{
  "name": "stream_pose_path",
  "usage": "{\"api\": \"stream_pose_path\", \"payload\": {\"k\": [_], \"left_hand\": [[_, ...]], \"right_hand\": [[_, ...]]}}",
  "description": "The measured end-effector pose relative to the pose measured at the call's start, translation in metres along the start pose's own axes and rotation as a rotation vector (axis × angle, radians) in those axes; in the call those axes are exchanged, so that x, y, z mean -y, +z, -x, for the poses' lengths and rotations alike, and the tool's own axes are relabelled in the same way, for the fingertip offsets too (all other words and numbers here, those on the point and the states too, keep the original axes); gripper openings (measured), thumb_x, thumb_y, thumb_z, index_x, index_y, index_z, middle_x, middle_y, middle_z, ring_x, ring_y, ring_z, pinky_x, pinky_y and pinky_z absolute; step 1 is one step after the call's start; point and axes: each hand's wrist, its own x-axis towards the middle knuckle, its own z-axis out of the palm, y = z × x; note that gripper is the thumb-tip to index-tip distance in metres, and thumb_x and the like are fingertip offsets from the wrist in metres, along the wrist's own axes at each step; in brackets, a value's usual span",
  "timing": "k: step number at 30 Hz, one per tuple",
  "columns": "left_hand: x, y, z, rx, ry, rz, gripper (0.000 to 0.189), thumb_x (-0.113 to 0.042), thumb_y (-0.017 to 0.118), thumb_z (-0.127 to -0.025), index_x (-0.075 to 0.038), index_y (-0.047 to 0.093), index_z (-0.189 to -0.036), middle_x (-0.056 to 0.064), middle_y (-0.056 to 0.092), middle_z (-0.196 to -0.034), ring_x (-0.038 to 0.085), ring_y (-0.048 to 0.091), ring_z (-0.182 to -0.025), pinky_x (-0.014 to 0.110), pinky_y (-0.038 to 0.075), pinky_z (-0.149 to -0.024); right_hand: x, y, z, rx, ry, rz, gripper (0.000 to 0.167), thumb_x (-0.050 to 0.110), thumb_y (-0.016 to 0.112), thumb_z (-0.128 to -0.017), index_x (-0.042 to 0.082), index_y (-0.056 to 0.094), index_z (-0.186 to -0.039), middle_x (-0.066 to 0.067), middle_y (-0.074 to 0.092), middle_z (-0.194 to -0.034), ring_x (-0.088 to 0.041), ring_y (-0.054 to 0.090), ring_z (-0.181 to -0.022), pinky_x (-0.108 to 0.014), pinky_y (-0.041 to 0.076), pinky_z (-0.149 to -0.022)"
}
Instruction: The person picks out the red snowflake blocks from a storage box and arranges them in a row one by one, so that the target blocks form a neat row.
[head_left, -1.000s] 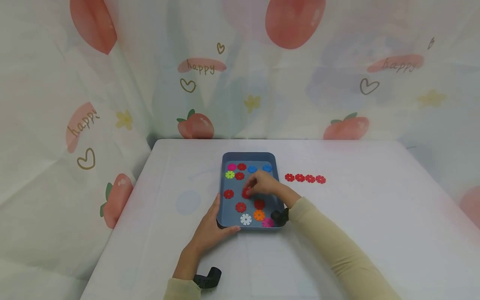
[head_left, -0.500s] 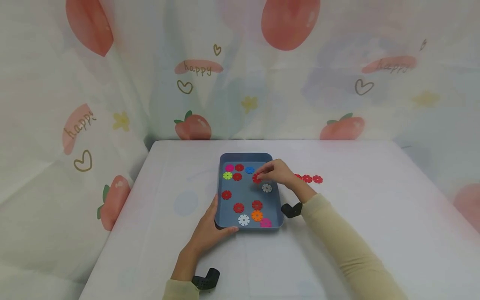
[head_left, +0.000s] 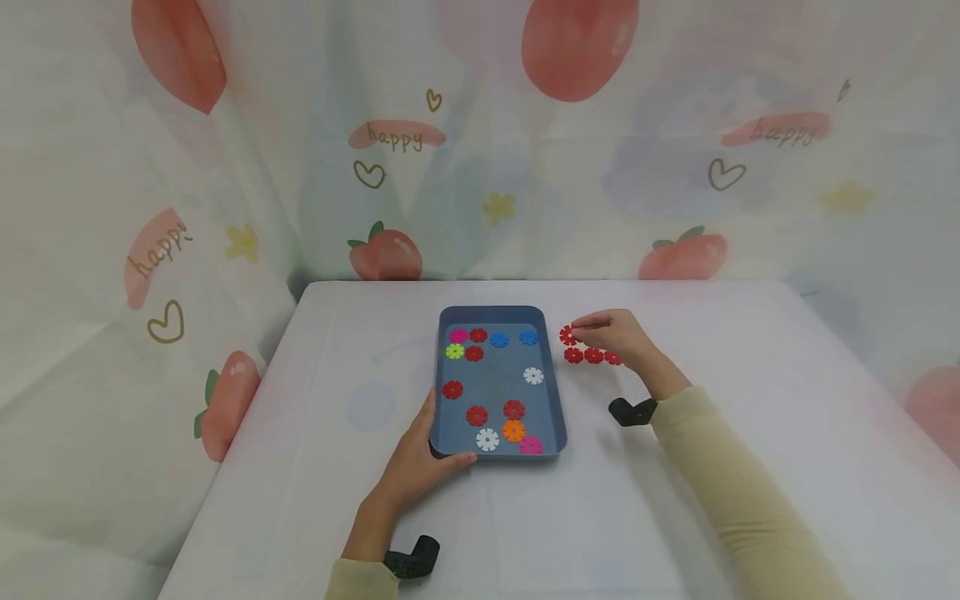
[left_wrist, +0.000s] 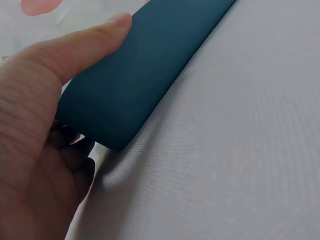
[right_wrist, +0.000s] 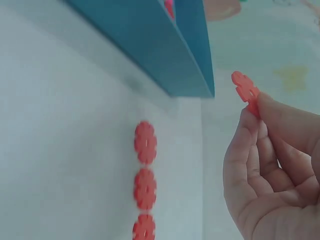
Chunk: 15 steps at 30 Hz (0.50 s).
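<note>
My right hand (head_left: 617,332) pinches a red notched plastic disc (right_wrist: 246,90) between thumb and fingertips, held up just right of the blue-grey tray. Below it on the table lies a row of red discs (head_left: 573,356), partly hidden by the hand in the head view. My left hand (head_left: 412,458) grips the tray (left_wrist: 135,65) at its near left corner, thumb on the front wall and fingers along the left side. Inside the tray lie several loose discs: red ones (head_left: 477,416), blue ones (head_left: 498,340), white ones (head_left: 487,440), an orange one (head_left: 513,431), pink ones and a yellow-green one (head_left: 454,352).
A white cloth covers the table (head_left: 300,500). A printed curtain (head_left: 525,167) with peaches and hearts hangs behind it and along the left. Black wrist-worn devices (head_left: 414,558) sit on both wrists.
From inside the tray, my right hand has lifted a red disc and carried it right over the rim, to above the row. The left hand has stayed at the tray's corner.
</note>
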Motion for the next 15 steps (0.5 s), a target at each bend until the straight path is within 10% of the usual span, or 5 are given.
{"api": "stream_pose_path", "payload": {"k": [15], "left_hand": [[-0.001, -0.001, 0.001, 0.004, -0.037, -0.010, 0.108, -0.050, 0.074, -0.069, -0.017, 0.010, -0.149, -0.002, 0.017, -0.151, 0.019, 0.017, -0.136, 0.046, 0.032, -0.100]], "right_hand": [[-0.064, -0.056, 0.007, -0.050, 0.101, -0.102, 0.057, 0.030, 0.059, -0.090, -0.004, 0.042, -0.133, -0.025, 0.043, -0.131, -0.036, 0.045, -0.119, -0.040, 0.037, -0.098]]}}
